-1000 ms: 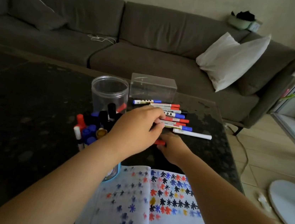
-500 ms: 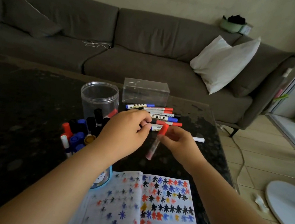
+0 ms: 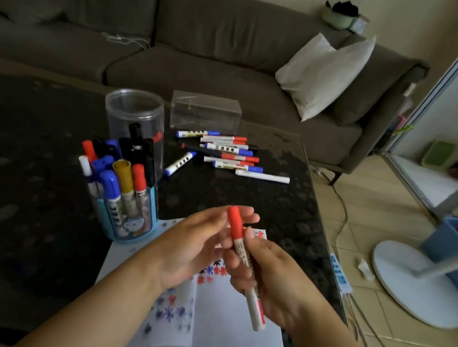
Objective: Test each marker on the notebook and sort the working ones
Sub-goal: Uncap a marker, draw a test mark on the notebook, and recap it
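My right hand (image 3: pixel 269 279) grips a white marker with a red cap (image 3: pixel 237 229), held upright and capped above the open notebook (image 3: pixel 227 317). My left hand (image 3: pixel 199 244) is beside it with straight fingers behind the red cap, touching or nearly touching it. The notebook page carries several red, blue and black star scribbles. A blue holder (image 3: pixel 127 218) at the left of the notebook is full of capped markers. A loose pile of markers (image 3: pixel 229 153) lies farther back on the dark table (image 3: pixel 19 176).
A clear round jar (image 3: pixel 134 121) with a few dark markers stands behind the holder, and a clear rectangular box (image 3: pixel 205 111) sits beyond the pile. A grey sofa with a white pillow (image 3: pixel 321 72) is behind the table. A white fan base (image 3: pixel 416 283) and cables lie on the floor at right.
Both hands pulled back from the marker pile toward me, and my right hand carried the red-capped marker over the notebook and turned it upright. My left hand opened beside it.
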The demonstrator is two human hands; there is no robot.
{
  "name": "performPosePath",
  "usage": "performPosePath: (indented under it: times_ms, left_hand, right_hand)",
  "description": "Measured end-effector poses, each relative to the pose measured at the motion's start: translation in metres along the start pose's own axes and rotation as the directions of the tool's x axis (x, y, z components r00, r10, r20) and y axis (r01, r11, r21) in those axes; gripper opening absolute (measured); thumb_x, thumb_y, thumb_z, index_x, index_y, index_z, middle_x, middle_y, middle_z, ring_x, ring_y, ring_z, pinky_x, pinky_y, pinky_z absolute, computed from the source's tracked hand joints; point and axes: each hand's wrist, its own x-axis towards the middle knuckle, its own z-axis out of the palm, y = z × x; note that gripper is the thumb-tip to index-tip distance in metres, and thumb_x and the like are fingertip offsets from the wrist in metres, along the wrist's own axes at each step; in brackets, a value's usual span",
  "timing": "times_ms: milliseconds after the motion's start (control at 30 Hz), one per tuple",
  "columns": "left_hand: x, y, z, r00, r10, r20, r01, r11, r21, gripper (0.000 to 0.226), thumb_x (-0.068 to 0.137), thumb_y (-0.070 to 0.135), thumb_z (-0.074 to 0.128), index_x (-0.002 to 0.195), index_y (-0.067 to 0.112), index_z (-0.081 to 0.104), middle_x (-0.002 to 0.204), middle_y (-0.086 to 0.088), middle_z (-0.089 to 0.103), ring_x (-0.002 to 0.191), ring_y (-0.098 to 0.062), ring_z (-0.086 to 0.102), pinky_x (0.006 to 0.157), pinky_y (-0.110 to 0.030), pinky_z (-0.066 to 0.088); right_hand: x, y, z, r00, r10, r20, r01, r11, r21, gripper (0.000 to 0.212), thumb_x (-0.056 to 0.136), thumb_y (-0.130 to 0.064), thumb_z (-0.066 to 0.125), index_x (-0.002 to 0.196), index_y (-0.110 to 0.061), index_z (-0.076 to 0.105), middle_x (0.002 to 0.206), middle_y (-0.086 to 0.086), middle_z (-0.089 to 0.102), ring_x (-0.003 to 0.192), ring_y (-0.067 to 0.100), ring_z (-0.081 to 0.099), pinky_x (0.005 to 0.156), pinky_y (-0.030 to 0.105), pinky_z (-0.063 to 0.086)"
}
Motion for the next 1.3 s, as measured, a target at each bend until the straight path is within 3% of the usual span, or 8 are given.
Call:
performPosePath:
  times_ms: [167,300,467,600,700,933,1100,1300]
  left_hand:
    - [-0.001,-0.026,-0.003,0.997,0.016,0.078,-0.001,0.983,-0.184,0.038,0.07,0.044,0.076,0.098,0.019,0.073,0.113,-0.009,0.068,0.111,-0.025,0.061,0.092,-0.038,0.051]
    - [0.006,-0.029,-0.002,0.997,0.003,-0.076,-0.02,0.974,-0.225,0.022,0.08,0.024,0.053,0.082,0.007,0.067,0.09,-0.012,0.072,0.088,-0.021,0.07,0.072,-0.028,0.057]
    - [0.019,-0.029,-0.008,0.973,0.016,-0.232,-0.051,0.988,-0.149,0.024,0.074,0.026,0.053,0.071,0.017,0.075,0.083,-0.008,0.073,0.077,-0.015,0.068,0.063,-0.021,0.054]
    - [0.027,-0.043,-0.007,0.918,0.03,-0.396,-0.037,0.999,-0.011,0.024,0.075,0.031,0.055,0.069,0.021,0.076,0.08,-0.001,0.073,0.078,-0.011,0.068,0.069,-0.022,0.05]
    - [0.032,-0.041,-0.012,0.837,0.032,-0.546,-0.061,0.997,-0.036,0.019,0.072,0.031,0.061,0.073,0.014,0.069,0.074,-0.001,0.073,0.072,-0.008,0.068,0.077,-0.029,0.048]
    - [0.017,-0.027,-0.016,0.866,0.042,-0.499,-0.092,0.993,-0.075,0.03,0.07,0.029,0.06,0.095,0.014,0.065,0.09,-0.004,0.074,0.091,-0.011,0.069,0.083,-0.026,0.05]
    - [0.01,-0.029,-0.023,0.822,0.192,-0.535,0.068,0.901,0.428,0.019,0.077,0.039,0.067,0.091,0.028,0.07,0.081,0.013,0.072,0.077,0.004,0.064,0.079,-0.024,0.049]
    - [0.006,-0.029,-0.032,0.868,0.271,-0.417,0.115,0.706,0.699,0.004,0.079,0.028,0.069,0.075,0.026,0.07,0.073,0.009,0.07,0.068,0.001,0.061,0.068,-0.02,0.049]
  right_hand:
    - [-0.001,0.023,-0.006,0.998,0.036,0.046,-0.044,0.98,0.195,0.036,0.093,-0.034,0.046,0.082,-0.008,0.068,0.059,0.003,0.043,0.044,0.004,0.032,0.037,0.012,0.027]
    - [0.01,0.031,-0.009,1.0,-0.003,0.027,-0.003,0.977,0.213,0.032,0.089,-0.033,0.05,0.081,-0.009,0.068,0.057,0.0,0.04,0.044,0.003,0.027,0.037,0.012,0.027]
    - [0.025,0.034,-0.007,0.963,-0.146,-0.228,0.084,0.962,-0.258,0.036,0.098,-0.028,0.039,0.067,-0.017,0.054,0.053,-0.005,0.039,0.044,0.005,0.028,0.042,0.017,0.023]
    - [0.033,0.043,-0.019,0.882,-0.424,-0.205,0.084,0.57,-0.817,0.023,0.099,-0.028,0.04,0.08,-0.031,0.053,0.054,-0.019,0.048,0.049,-0.001,0.047,0.051,0.011,0.034]
    - [0.031,0.052,-0.023,0.87,-0.481,-0.105,-0.001,0.212,-0.977,0.019,0.097,-0.033,0.043,0.083,-0.024,0.052,0.058,-0.015,0.043,0.05,0.006,0.042,0.051,0.015,0.033]
    - [0.019,0.032,-0.027,0.916,-0.306,-0.259,-0.035,0.584,-0.811,0.035,0.096,-0.035,0.04,0.077,-0.014,0.06,0.056,-0.006,0.054,0.05,0.007,0.048,0.053,0.028,0.042]
    - [0.005,0.034,-0.031,0.946,-0.17,-0.276,-0.043,0.778,-0.627,0.03,0.095,-0.017,0.049,0.112,-0.041,0.047,0.086,-0.006,0.073,0.064,0.011,0.065,0.065,0.02,0.054]
    - [0.0,0.038,-0.035,0.951,-0.063,-0.302,0.066,0.998,-0.001,0.022,0.082,-0.011,0.05,0.087,-0.007,0.071,0.081,0.022,0.069,0.053,0.017,0.061,0.052,0.023,0.055]
